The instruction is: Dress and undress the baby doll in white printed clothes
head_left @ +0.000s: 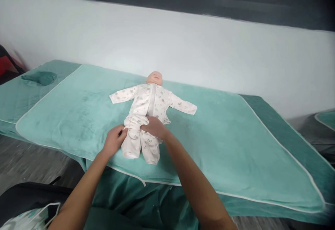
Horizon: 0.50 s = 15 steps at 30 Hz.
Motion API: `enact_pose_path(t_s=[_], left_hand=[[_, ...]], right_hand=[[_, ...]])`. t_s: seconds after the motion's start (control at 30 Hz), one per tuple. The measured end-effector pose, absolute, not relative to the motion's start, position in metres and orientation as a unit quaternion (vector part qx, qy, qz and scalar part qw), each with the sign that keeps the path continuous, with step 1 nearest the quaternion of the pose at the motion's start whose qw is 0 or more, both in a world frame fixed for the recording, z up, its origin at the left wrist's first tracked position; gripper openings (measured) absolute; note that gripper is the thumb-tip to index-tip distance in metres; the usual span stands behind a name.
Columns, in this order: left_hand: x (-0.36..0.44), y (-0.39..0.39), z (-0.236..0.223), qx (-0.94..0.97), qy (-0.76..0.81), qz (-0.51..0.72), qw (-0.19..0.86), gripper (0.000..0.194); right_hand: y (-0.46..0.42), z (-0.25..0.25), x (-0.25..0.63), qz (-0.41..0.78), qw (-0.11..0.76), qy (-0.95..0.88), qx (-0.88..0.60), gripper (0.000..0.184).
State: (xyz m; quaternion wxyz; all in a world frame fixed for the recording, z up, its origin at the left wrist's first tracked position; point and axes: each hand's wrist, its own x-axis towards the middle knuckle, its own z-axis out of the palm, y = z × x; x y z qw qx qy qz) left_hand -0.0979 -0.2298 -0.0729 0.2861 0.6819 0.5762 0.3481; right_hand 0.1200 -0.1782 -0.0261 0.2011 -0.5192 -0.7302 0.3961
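A baby doll point(154, 77) lies on its back on a teal towel point(222, 136), dressed in a white printed sleepsuit point(150, 101) with both sleeves spread out. My left hand point(114, 140) pinches the cloth at the doll's left hip, fingers closed on the sleepsuit's edge. My right hand point(155, 127) is curled over the waist of the sleepsuit, gripping the bunched fabric there. The suit's two legs point(142, 148) point toward me, near the towel's front edge.
The towel covers a darker green padded table point(300, 146) against a white wall. A folded green cloth point(39, 77) lies at the far left. A black seat and a white-and-teal bag point(28, 217) sit at the lower left, below the table edge.
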Motion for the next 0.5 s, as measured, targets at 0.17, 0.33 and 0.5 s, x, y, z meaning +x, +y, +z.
enact_pose_path(t_s=[0.17,0.33,0.5], left_hand=[[-0.09,-0.202,-0.071,0.67,0.594,0.367,0.251,0.036],[-0.075,-0.195,-0.081,0.648,0.627,0.381,0.203,0.036],[-0.075,-0.205,-0.098,0.663,0.638,0.369,0.133,0.033]], right_hand=[[-0.178,-0.032,0.117,0.384,0.221,-0.736,-0.512,0.016],[-0.174,-0.043,0.111,0.352,0.23,-0.722,-0.55,0.028],[-0.177,-0.046,0.106,0.317,0.266,-0.687,-0.598,0.017]])
